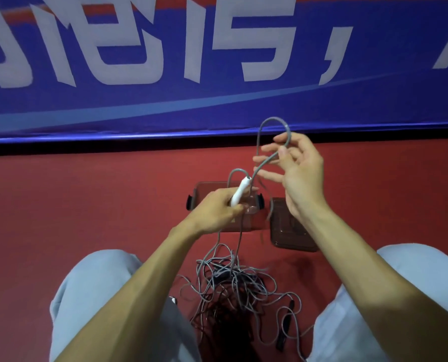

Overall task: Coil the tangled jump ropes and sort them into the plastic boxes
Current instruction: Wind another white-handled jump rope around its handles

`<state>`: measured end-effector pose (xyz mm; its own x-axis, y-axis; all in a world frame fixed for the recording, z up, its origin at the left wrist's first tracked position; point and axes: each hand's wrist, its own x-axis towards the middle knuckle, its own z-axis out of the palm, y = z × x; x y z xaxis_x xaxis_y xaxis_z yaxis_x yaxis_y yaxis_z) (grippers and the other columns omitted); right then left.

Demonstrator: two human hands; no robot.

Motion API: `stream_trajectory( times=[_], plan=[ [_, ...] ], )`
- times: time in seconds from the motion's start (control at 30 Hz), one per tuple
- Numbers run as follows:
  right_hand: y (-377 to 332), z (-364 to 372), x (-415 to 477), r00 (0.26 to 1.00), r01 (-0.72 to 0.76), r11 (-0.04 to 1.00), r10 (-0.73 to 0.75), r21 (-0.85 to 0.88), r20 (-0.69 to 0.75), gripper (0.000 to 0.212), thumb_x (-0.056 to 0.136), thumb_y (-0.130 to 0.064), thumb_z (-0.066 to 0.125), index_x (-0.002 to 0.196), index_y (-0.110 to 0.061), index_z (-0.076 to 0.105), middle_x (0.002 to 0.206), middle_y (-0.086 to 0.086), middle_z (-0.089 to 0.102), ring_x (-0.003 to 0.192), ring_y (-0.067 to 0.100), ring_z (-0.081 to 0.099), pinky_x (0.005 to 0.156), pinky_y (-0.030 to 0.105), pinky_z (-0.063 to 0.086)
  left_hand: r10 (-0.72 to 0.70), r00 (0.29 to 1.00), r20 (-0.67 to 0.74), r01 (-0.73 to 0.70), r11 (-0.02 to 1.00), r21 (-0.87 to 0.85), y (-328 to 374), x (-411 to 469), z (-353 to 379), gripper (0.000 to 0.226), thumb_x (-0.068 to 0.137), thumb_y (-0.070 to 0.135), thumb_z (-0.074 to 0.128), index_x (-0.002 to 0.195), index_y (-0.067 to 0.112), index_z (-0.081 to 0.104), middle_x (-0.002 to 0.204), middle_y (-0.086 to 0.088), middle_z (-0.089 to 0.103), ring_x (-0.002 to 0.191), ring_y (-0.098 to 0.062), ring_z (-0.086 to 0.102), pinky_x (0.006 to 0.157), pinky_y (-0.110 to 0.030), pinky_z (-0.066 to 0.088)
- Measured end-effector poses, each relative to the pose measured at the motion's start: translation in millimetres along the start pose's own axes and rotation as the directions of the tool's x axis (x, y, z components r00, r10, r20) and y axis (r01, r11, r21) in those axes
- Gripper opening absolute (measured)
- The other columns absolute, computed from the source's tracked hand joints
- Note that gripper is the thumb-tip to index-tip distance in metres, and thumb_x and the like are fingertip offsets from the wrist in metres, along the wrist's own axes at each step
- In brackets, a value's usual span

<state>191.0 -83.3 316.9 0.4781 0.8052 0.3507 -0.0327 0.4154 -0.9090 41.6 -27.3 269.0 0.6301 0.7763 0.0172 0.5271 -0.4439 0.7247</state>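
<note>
One rope (pixel 273 118), white handle (pixel 240 191) gripped, banner (pixel 217 100) unreadable

Red floor (pixel 87 205); boxes (pixel 207 186); tangled ropes (pixel 233 283)

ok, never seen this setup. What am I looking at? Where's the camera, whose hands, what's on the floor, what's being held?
There is no machine here: a person works with bare hands. The single picture comes from a wide-angle camera on their head, looking forward and down, so the forearms come in from the bottom edge and the knees in light trousers sit at either side.

The left hand grips a white jump rope handle. The right hand holds up a loop of the grey rope that runs from that handle.

On the red floor, between the knees, lies a tangle of grey and dark ropes, with a black handle at its right. Further out stand a clear plastic box with black clips and a second clear box. The blue banner is background.
</note>
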Motion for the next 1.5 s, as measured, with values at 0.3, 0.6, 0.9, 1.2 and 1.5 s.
stream_trajectory(
  times=[0.3, 0.6, 0.9, 1.2, 1.5],
  plan=[
    [1.6, -8.3, 11.2, 0.992, -0.085, 0.975, 0.102, 0.204, -0.075, 0.017, 0.103, -0.003, 0.036, 0.112, -0.006, 0.05, 0.093, 0.012, 0.066, 0.079, 0.024, 0.072, 0.072, 0.042, 0.061, 0.063, 0.984, -0.169, -0.097, 0.975, -0.201, 3.3, 1.5, 2.0, 0.009, 0.088, 0.019, 0.065, 0.09, 0.02, 0.074, 0.084, 0.0, 0.077, 0.083, -0.021, 0.073, 0.081, -0.042, 0.057],
    [24.2, -11.3, 9.2, 0.941, -0.334, 0.934, 0.339, -0.126, 0.018, 0.021, 0.103, -0.016, 0.04, 0.106, -0.009, 0.06, 0.102, 0.014, 0.068, 0.09, 0.023, 0.067, 0.069, 0.031, 0.059, -0.201, 0.95, -0.239, -0.091, 0.556, -0.827, 27.1, -5.2, -12.1, 0.014, 0.092, -0.001, 0.059, 0.101, 0.005, 0.067, 0.077, -0.013, 0.072, 0.073, -0.03, 0.071, 0.063, -0.033, 0.06],
    [48.4, -1.5, -6.8, 0.775, -0.071, 0.801, 0.419, -0.594, 0.473, 0.025, 0.088, -0.004, 0.059, 0.094, -0.027, 0.068, 0.101, -0.007, 0.07, 0.093, 0.012, 0.064, 0.093, 0.035, 0.05, -0.272, 0.906, -0.323, -0.372, -0.154, -0.915, 36.5, -10.5, -45.5, 0.014, 0.1, 0.009, 0.048, 0.104, 0.011, 0.061, 0.078, -0.005, 0.074, 0.076, -0.019, 0.074, 0.064, -0.026, 0.058],
    [60.5, 3.3, -21.3, 0.709, -0.082, 0.796, 0.469, -0.599, 0.527, 0.021, 0.1, -0.018, 0.049, 0.086, -0.023, 0.064, 0.1, -0.002, 0.072, 0.094, 0.016, 0.069, 0.086, 0.04, 0.058, -0.399, 0.856, -0.328, -0.433, -0.208, -0.877, 10.3, -5.0, -48.9, 0.016, 0.1, 0.008, 0.05, 0.114, 0.007, 0.058, 0.095, -0.014, 0.072, 0.082, -0.022, 0.074, 0.064, -0.027, 0.058],
    [32.8, 5.9, -10.9, 0.904, -0.216, 0.937, 0.298, -0.276, 0.307, 0.017, 0.1, -0.003, 0.045, 0.097, -0.018, 0.052, 0.079, 0.01, 0.065, 0.064, 0.015, 0.063, 0.063, 0.038, 0.06, -0.393, 0.878, -0.273, -0.163, 0.29, -0.943, 13.1, 0.7, -30.9, 0.01, 0.1, 0.014, 0.052, 0.106, 0.008, 0.057, 0.107, -0.017, 0.07, 0.091, -0.029, 0.072, 0.073, -0.035, 0.061]
  ],
)
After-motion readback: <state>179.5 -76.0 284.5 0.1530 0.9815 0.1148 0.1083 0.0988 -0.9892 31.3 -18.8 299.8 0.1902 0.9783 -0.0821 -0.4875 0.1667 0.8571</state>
